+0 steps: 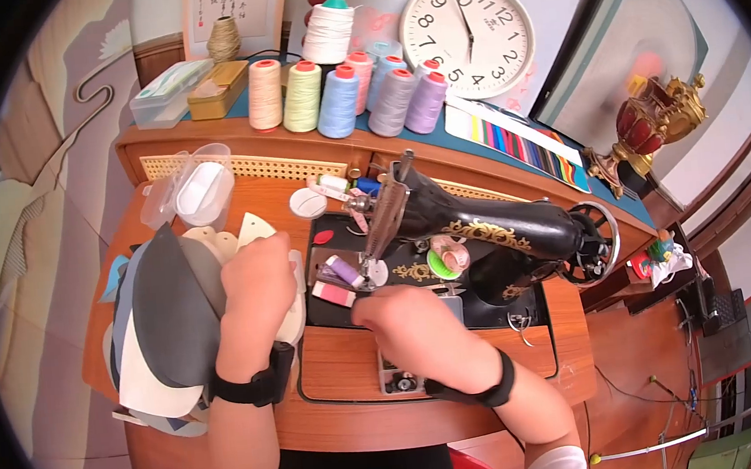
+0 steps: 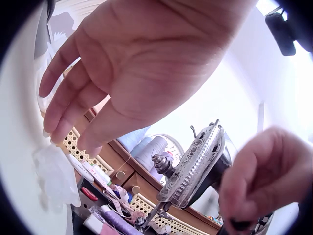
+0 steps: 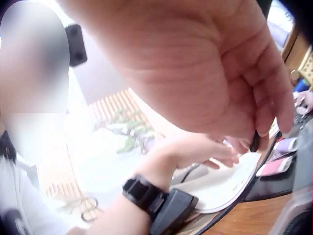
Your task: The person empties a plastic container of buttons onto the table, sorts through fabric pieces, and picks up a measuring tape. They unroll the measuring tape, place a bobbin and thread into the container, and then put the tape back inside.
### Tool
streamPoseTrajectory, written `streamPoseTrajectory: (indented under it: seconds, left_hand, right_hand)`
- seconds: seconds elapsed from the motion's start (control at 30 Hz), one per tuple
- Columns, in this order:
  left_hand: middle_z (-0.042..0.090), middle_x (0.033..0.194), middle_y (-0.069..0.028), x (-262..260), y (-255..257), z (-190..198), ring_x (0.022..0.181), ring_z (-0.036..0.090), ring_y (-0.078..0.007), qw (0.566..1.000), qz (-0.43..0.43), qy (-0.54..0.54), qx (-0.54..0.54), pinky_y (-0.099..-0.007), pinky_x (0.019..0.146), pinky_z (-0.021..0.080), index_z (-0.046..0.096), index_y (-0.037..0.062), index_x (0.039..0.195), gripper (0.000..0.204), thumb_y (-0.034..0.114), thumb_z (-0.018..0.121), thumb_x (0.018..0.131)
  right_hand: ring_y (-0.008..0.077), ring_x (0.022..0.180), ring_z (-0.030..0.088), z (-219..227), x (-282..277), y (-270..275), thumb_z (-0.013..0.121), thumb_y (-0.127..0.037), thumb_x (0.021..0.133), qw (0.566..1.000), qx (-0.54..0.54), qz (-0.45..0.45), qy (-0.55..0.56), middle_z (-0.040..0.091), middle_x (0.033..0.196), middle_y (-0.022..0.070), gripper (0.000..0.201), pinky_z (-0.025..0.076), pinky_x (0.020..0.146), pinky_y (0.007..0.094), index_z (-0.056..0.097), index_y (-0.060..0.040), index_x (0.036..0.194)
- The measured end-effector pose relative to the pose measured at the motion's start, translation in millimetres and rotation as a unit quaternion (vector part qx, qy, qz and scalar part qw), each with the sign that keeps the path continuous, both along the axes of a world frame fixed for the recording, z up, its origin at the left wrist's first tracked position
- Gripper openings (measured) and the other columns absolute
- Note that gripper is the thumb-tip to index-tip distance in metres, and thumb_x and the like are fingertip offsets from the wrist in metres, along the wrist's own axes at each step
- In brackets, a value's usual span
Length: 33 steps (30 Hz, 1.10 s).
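My left hand (image 1: 258, 285) is over the pale fabric pieces (image 1: 289, 318) beside the sewing machine. Its fingers (image 2: 73, 105) hang loosely bent in the left wrist view, tips close to a translucent whitish thing (image 2: 55, 176); I cannot tell if they touch it. My right hand (image 1: 415, 325) is at the machine bed's front edge, pinching a small black object (image 3: 254, 141) between thumb and fingers. Beyond it on the black bed lie a pink-and-white item (image 1: 334, 293) and a purple thread spool (image 1: 344, 271). Grey and white curved pieces (image 1: 176, 305) are stacked to the left.
The black sewing machine (image 1: 481, 221) stands right of centre, its handwheel at the far right. Thread cones (image 1: 339, 102) and a clock (image 1: 467, 37) are at the back. A clear box (image 1: 206, 187) sits behind the stack, and a small tray of parts (image 1: 397, 381) near the front edge.
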State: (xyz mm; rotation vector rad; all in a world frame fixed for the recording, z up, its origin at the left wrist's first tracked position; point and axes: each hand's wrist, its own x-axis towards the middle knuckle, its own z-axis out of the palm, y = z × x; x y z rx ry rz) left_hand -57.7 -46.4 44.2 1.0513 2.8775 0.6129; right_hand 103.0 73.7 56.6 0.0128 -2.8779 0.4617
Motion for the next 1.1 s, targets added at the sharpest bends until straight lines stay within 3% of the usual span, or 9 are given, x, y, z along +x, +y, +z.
streamPoseTrajectory:
  seconds: [0.1,0.17,0.23,0.3,0.37,0.57,0.67,0.8,1.1]
  left_hand:
    - [0.066,0.088,-0.0164,13.5,-1.4,9.8,0.089,0.063,-0.0334,0.999,-0.007,0.038,0.011,-0.0422,0.077,0.049,0.066,0.0053,0.096,0.017,0.011,0.065,0.080]
    - [0.066,0.089,-0.0162,24.4,-0.7,20.0,0.087,0.063,-0.0334,0.997,-0.065,0.026,-0.015,-0.0419,0.076,0.049,0.067,0.0041,0.091,0.013,0.010,0.063,0.080]
    - [0.065,0.088,-0.0161,38.4,2.8,21.3,0.086,0.062,-0.0333,0.990,-0.137,0.010,0.020,-0.0413,0.076,0.049,0.067,0.0031,0.089,0.012,0.009,0.062,0.080]
    - [0.064,0.087,-0.0155,59.6,13.3,29.3,0.085,0.061,-0.0332,0.937,-0.341,-0.075,0.022,-0.0405,0.076,0.049,0.067,0.0028,0.090,0.012,0.009,0.061,0.081]
    - [0.064,0.087,-0.0159,81.0,30.9,34.2,0.085,0.061,-0.0335,0.930,-0.360,-0.072,0.005,-0.0404,0.076,0.048,0.066,0.0011,0.089,0.013,0.009,0.060,0.082]
    - [0.063,0.087,-0.0184,107.5,98.2,16.3,0.086,0.062,-0.0332,0.925,-0.374,0.029,-0.067,-0.0423,0.073,0.050,0.064,-0.0034,0.084,0.012,0.004,0.055,0.080]
    - [0.064,0.083,-0.0177,105.2,124.4,6.6,0.083,0.064,-0.0324,0.933,-0.331,0.104,-0.093,-0.0423,0.070,0.052,0.065,-0.0012,0.082,0.012,0.002,0.055,0.076]
    - [0.065,0.076,-0.0155,94.0,152.8,-12.9,0.076,0.066,-0.0314,0.940,-0.301,0.160,-0.018,-0.0398,0.068,0.053,0.067,0.0050,0.080,0.011,0.007,0.058,0.074]
    - [0.067,0.099,-0.0146,74.9,193.4,-51.8,0.097,0.064,-0.0311,0.946,-0.212,0.236,-0.070,-0.0439,0.083,0.049,0.070,0.0093,0.099,0.025,0.018,0.056,0.080]
  right_hand:
    - [0.0282,0.075,0.064,-2.3,38.9,40.3,0.060,0.002,0.080,0.985,-0.173,-0.026,-0.007,0.065,0.081,0.0131,0.011,0.050,0.066,0.0342,0.065,-0.0033,0.088]
    - [0.0086,0.072,0.057,-4.1,60.7,60.0,0.059,0.002,0.086,0.955,-0.271,-0.119,-0.033,0.064,0.078,0.0047,0.011,0.047,0.064,0.0253,0.067,-0.0004,0.095]
    - [0.0052,0.070,0.053,-9.3,71.9,77.3,0.059,0.000,0.088,0.929,-0.326,-0.170,-0.048,0.061,0.077,-0.0002,0.010,0.045,0.062,0.0227,0.067,-0.0005,0.095]
    - [0.0035,0.068,0.049,-11.9,73.7,91.0,0.058,-0.001,0.089,0.915,-0.362,-0.169,-0.052,0.059,0.077,-0.0030,0.012,0.043,0.060,0.0207,0.066,-0.0014,0.098]
    - [0.0028,0.070,0.048,-20.0,72.9,98.8,0.056,-0.002,0.091,0.894,-0.428,-0.131,-0.033,0.058,0.078,-0.0039,0.013,0.042,0.062,0.0195,0.065,-0.0015,0.101]
    - [0.0091,0.065,0.050,-49.8,73.5,103.4,0.052,-0.003,0.090,0.871,-0.472,-0.129,0.049,0.056,0.070,0.0030,0.016,0.043,0.061,0.0251,0.064,-0.0004,0.100]
    - [0.0277,0.068,0.061,-44.4,75.1,103.6,0.052,0.000,0.083,0.903,-0.369,-0.200,0.089,0.060,0.073,0.0168,0.020,0.048,0.066,0.0343,0.063,-0.0009,0.099]
    - [0.0349,0.079,0.064,-50.1,73.7,107.4,0.052,0.001,0.083,0.898,-0.369,-0.222,0.091,0.063,0.082,0.0210,0.018,0.049,0.072,0.0396,0.064,-0.0005,0.095]
    - [0.0392,0.083,0.061,-49.6,75.6,106.9,0.055,0.000,0.082,0.917,-0.291,-0.220,0.160,0.063,0.085,0.0227,0.011,0.049,0.075,0.0445,0.064,-0.0007,0.089]
